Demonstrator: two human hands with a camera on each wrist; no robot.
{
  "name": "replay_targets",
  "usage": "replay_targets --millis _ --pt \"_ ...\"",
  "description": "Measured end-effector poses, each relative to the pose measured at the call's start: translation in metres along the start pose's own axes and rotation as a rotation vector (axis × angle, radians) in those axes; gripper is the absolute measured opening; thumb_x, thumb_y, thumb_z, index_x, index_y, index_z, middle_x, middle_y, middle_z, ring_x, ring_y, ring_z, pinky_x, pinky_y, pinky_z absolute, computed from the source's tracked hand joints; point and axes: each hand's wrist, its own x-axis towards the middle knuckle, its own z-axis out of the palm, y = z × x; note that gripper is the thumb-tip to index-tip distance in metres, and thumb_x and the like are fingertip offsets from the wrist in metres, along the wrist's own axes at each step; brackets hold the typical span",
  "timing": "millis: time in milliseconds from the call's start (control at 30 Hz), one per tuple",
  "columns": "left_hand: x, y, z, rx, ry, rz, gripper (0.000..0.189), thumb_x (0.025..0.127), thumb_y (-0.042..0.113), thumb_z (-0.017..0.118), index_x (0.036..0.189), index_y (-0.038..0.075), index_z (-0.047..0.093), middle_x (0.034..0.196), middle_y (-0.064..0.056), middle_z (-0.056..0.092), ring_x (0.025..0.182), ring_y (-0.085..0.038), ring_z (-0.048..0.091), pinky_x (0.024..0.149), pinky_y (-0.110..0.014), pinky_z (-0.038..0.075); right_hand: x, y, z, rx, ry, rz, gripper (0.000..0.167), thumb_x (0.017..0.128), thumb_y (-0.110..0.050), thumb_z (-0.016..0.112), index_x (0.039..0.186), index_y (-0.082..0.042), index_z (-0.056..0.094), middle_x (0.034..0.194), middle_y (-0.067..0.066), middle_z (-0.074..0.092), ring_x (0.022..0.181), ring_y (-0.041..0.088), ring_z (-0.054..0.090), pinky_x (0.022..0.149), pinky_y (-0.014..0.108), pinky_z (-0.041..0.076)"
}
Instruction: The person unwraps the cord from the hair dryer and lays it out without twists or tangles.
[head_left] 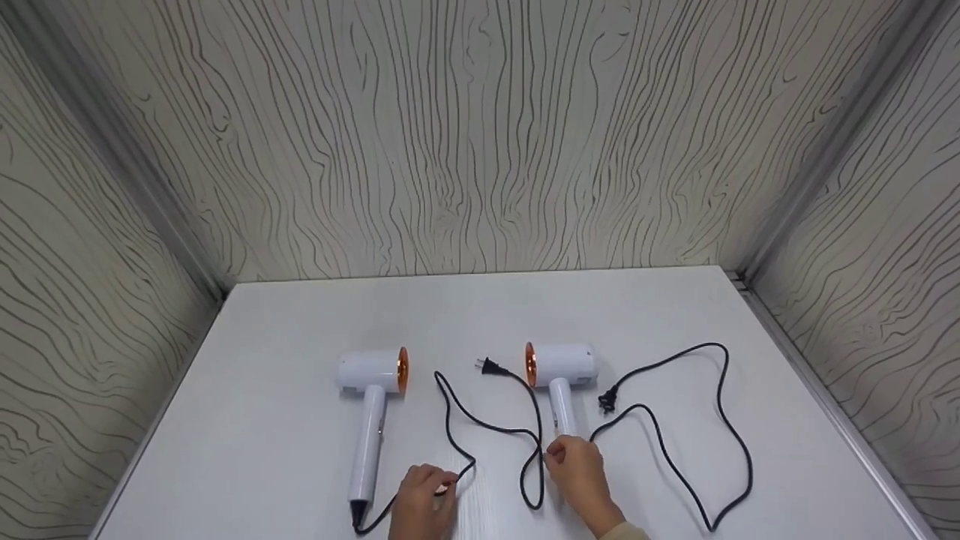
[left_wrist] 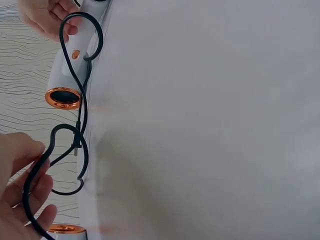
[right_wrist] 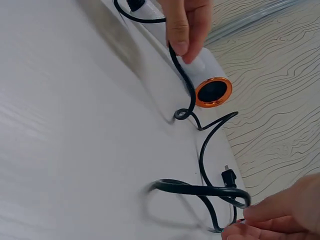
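Two white hair dryers with orange-rimmed ends lie on the table, the left dryer (head_left: 367, 442) with its handle toward me and the right dryer (head_left: 564, 365) partly behind my right hand. Between thumb and fingers, my left hand (head_left: 421, 501) pinches the left dryer's black power cord (right_wrist: 186, 82), just right of that handle. My right hand (head_left: 579, 474) pinches a looped part of the cord near the right dryer's handle. This cord ends in a black two-pin plug (head_left: 492, 367), lying between the dryers.
A second black cord (head_left: 724, 390) winds across the right side of the white table (head_left: 285, 322), its plug (head_left: 608, 399) beside the right dryer. Wood-patterned panels (head_left: 480, 150) enclose the back and both sides, with grey metal strips (head_left: 847, 127) at the corners.
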Motion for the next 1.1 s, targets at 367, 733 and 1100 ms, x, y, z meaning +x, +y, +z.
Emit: replay_targets --millis 367,733,1100 --pt "-0.006 0.028 0.02 -0.008 0.033 0.156 0.028 0.059 0.008 0.085 0.076 0.021 0.067 0.074 0.01 0.056 0.069 -0.005 0.051 0.063 -0.01 0.04 0.001 -0.005 0.02 -0.051 -0.087 0.089 0.014 0.082 -0.008 0.068 0.069 -0.003 0.066 0.059 0.005 0.064 0.048 0.008 0.053 0.043 0.019 0.04" --pt "-0.013 0.062 0.044 -0.22 -0.193 -0.046 0.033 0.073 0.019 0.081 0.097 0.004 0.064 0.073 0.001 0.057 0.064 -0.003 0.051 0.056 -0.012 0.041 0.005 -0.013 0.04 -0.166 -0.012 0.106 0.025 0.075 -0.016 0.076 0.058 -0.005 0.06 0.058 0.01 0.064 0.053 0.018 0.054 0.047 0.029 0.043" --pt "-0.02 0.055 0.061 -0.144 0.106 -0.103 0.05 0.062 -0.004 0.072 0.11 -0.004 0.058 0.054 0.006 0.054 0.047 0.003 0.046 0.046 -0.01 0.036 0.002 -0.017 0.045 -0.266 0.127 -0.019 0.019 0.069 -0.005 0.077 0.062 0.0 0.06 0.06 0.017 0.065 0.055 0.03 0.063 0.047 0.038 0.047"
